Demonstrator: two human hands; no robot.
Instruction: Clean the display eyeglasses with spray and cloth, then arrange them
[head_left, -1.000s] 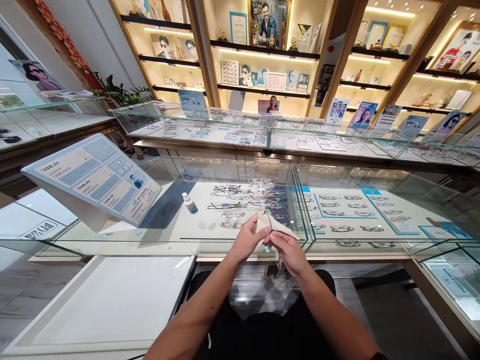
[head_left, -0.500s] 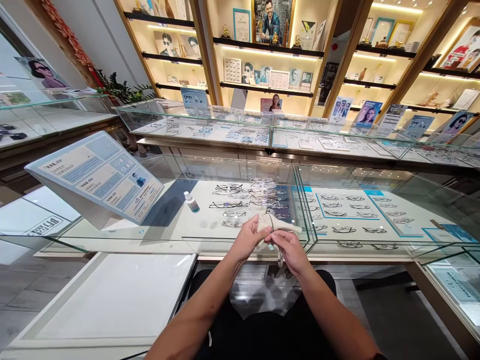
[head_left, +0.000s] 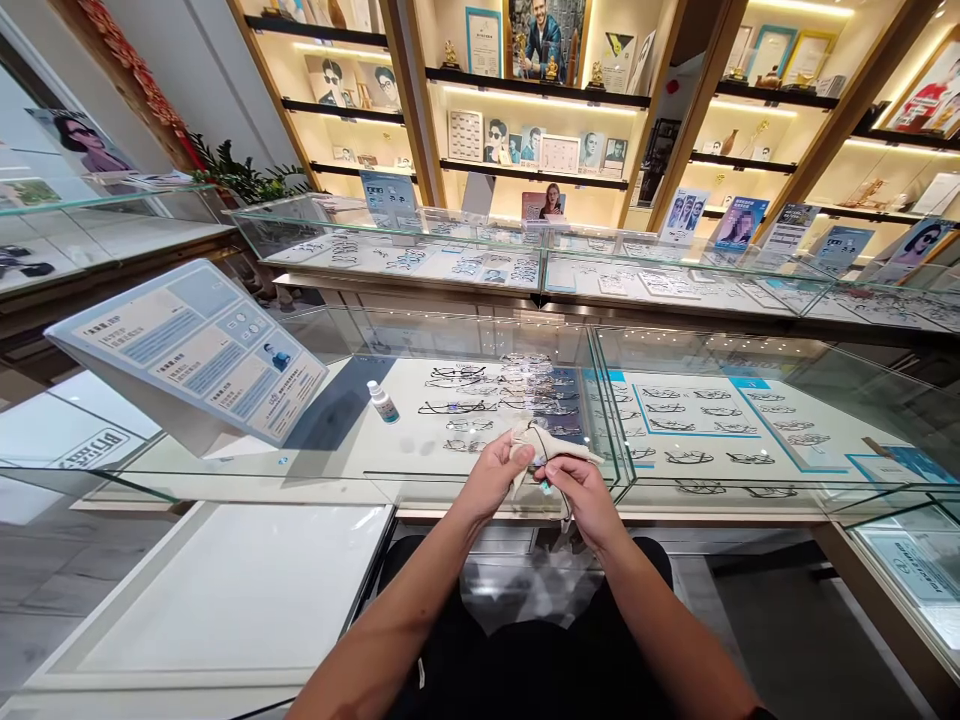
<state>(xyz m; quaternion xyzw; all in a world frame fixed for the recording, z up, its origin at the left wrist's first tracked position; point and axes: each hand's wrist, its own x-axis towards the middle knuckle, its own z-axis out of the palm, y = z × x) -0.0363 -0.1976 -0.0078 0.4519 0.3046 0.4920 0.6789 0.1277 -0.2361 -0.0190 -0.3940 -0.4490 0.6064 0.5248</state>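
Observation:
A beige cloth is bunched around a pair of thin dark-rimmed eyeglasses, held over the near edge of the glass counter. My left hand is closed on the cloth and the glasses, its thumb pressed on top. Pinched fingers of my right hand grip the glasses and the cloth from the other side. One dark temple hangs down beside the right fingers, and a lens glints below them. Much of the frame is hidden by cloth and fingers. To the left, a small white bottle stands on the counter.
The glass display case before me contains several rows of eyeglasses. A large printed sign stands at the left. An open white drawer juts out at lower left. Another display case stands beyond.
The two hands have shifted slightly against each other at the cloth. My left thumb has moved a little left and up, and more of a glinting lens shows.

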